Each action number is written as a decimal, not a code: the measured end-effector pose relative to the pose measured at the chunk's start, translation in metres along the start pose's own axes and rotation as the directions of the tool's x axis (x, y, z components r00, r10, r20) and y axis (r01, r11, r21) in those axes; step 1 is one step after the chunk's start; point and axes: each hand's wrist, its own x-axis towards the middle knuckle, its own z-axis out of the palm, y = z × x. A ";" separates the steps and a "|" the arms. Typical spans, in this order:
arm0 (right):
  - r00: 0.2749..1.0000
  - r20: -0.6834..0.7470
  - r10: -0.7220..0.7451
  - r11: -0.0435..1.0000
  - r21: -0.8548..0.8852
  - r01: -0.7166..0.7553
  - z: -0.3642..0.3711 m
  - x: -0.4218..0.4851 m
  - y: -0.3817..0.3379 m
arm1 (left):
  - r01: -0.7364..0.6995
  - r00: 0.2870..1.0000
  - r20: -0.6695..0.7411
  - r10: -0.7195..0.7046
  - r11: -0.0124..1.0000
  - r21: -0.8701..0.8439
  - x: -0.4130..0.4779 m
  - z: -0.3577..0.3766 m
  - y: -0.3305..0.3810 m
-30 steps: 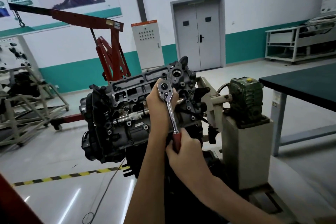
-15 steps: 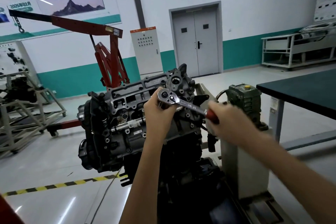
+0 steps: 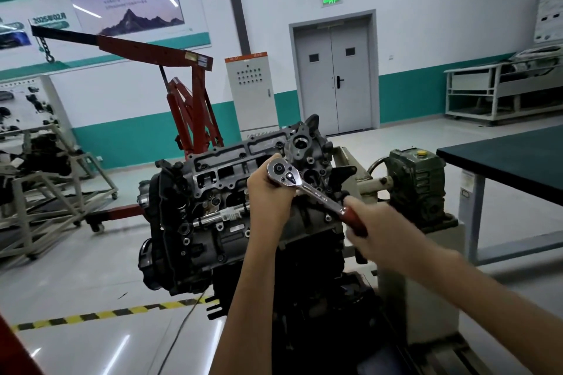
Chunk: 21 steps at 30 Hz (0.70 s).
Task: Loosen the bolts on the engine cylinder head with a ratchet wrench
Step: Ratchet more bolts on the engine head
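A grey engine cylinder head sits on a stand in the middle of the view, its bolt-studded face turned toward me. A chrome ratchet wrench with a red handle lies against the head's right part, its round head up-left and its handle slanting down to the right. My left hand grips around the wrench head from behind and hides the socket and the bolt. My right hand grips the red handle.
The stand's green gearbox sits just right of the engine. A dark-topped table stands at the right. A red engine crane is behind, another engine rig at the left, and yellow-black floor tape runs below.
The wrench handle swung from pointing straight down up to the right, then dropped slightly. My right hand moved with it. My left hand stayed on the wrench head.
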 end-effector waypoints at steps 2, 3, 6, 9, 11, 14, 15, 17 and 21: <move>0.997 -0.018 -0.075 0.972 -0.224 0.069 -0.029 0.022 0.017 | -0.020 1.000 0.024 0.020 1.000 -0.018 0.000 -0.002 0.001; 0.992 -0.068 -0.102 0.953 -0.293 0.078 -0.038 0.032 0.020 | -0.023 0.999 0.029 0.024 0.999 -0.030 0.000 -0.003 0.002; 0.994 -0.097 -0.054 0.959 -0.281 0.025 -0.034 0.032 0.014 | -0.024 1.000 0.013 0.025 0.999 -0.044 -0.003 -0.002 0.002; 0.988 -0.109 0.114 0.992 -0.043 -0.119 0.006 -0.003 -0.006 | -0.110 0.994 -0.017 0.111 0.993 0.045 -0.011 0.001 0.000; 0.957 -0.134 0.259 0.958 0.159 -0.238 0.037 -0.021 -0.034 | -0.151 0.986 -0.052 0.156 0.985 0.088 -0.012 0.008 -0.002; 0.944 -0.089 0.319 0.858 0.450 -0.248 0.075 -0.028 -0.076 | -0.097 0.988 -0.116 0.100 0.995 0.031 -0.009 0.012 -0.003; 0.948 -0.080 0.309 0.846 0.479 -0.235 0.079 -0.028 -0.083 | -0.063 0.989 -0.134 0.065 0.998 0.012 -0.008 0.011 -0.004; 0.953 -0.061 0.297 0.867 0.436 -0.243 0.072 -0.027 -0.079 | -0.028 0.994 -0.111 0.026 0.999 -0.017 -0.005 0.007 -0.004; 0.990 -0.003 0.142 0.977 0.161 -0.139 0.023 -0.018 -0.029 | 0.012 0.999 -0.044 -0.012 1.000 0.004 0.002 0.002 -0.003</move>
